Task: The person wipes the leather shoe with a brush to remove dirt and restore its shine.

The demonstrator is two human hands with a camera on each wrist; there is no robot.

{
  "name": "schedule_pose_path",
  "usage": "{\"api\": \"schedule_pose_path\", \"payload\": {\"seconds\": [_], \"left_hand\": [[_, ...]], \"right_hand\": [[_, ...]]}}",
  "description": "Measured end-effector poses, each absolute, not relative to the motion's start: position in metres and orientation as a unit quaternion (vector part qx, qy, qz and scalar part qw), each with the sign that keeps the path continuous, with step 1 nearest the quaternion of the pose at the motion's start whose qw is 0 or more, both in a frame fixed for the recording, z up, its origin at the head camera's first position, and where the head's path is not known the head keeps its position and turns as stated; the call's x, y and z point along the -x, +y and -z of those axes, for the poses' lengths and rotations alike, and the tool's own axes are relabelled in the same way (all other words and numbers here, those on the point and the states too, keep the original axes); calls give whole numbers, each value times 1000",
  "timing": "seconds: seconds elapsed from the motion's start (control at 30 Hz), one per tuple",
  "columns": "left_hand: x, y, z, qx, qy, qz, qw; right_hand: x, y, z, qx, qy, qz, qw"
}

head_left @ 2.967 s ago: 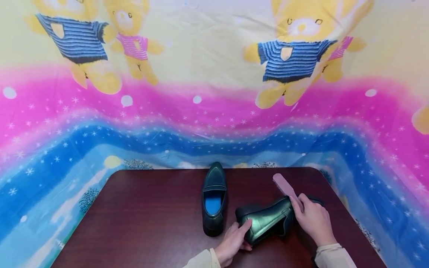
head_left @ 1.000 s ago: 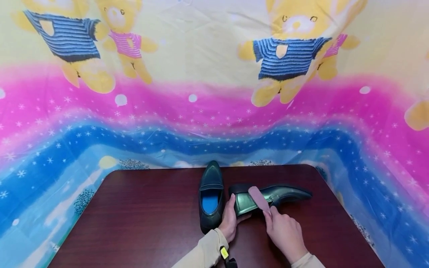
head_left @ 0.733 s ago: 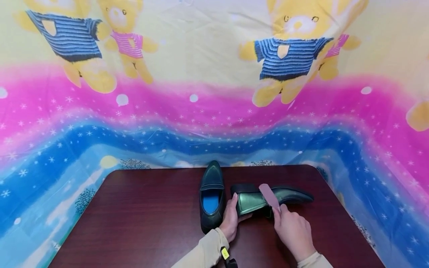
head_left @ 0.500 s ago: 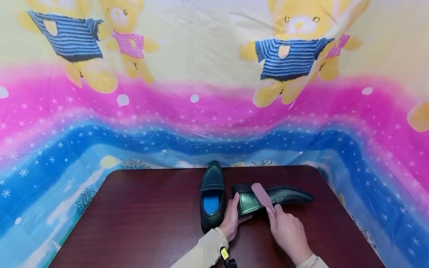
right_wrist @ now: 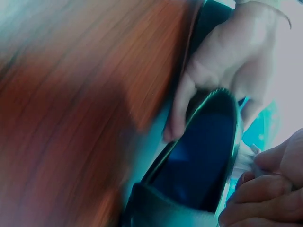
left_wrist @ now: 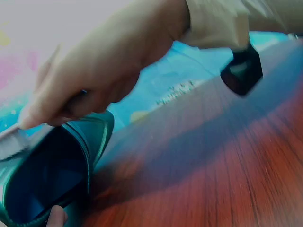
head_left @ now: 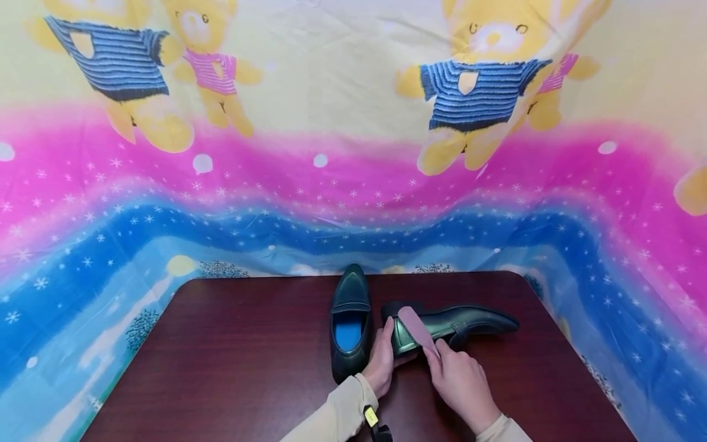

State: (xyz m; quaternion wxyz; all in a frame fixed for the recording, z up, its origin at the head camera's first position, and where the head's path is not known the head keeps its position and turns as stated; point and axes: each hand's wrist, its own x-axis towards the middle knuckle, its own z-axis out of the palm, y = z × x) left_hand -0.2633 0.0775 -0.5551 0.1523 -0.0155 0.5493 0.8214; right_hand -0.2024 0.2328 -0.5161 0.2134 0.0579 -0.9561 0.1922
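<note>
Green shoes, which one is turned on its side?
The shoe in the left hand, under the pink brush; the other shoe stands upright, its blue insole showing.

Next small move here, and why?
Probably stroke the brush toward the toe: the right hand has it at the heel end of the shoe, the side stretches away toward the toe, and the left hand steadies the heel.

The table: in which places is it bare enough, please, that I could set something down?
The widest bare patch of the table lies between its left edge and the upright shoe. A smaller one lies between the right hand and the right edge. It is crowded around the left hand, tipped shoe and brush.
</note>
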Motion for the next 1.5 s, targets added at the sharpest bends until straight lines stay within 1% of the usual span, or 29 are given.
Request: {"api": "schedule_pose_path", "payload": {"seconds": [0.27,0.47,0.57,0.7,0.77,0.83,0.93,1.03,1.17,1.27,1.33,1.5], "left_hand": [[265,76,556,12,534,-831,157],[266,77,554,6,533,-832,155],[267,77,554,8,536,-829,162],[268,78,555,11,553,-817,162],[267,77,554,13,563,-811,161],[267,77,553,17,571,-805,159],[268,77,551,20,578,-802,150],[267,78,552,23,576,-804,145],[265,77,552,26,574,-804,151],[265,76,550,25,578,-801,155],[266,75,550,19,576,-802,158],[266,76,553,10,566,-809,158]], "right_hand": [[205,266,505,16,-969,-184,163],[206,275,498,23,-974,-186,126],[206,274,499,24,-973,-186,132],[206,265,501,-9,-963,-204,177],[206,257,501,-30,-958,-215,188],[206,249,502,-49,-955,-223,187],[206,239,503,-58,-956,-229,172],[206,236,507,-65,-955,-225,184],[204,243,510,-54,-954,-202,214],[202,252,506,-27,-955,-190,225],[201,258,503,-7,-957,-187,222],[200,267,493,27,-964,-186,186]]}}
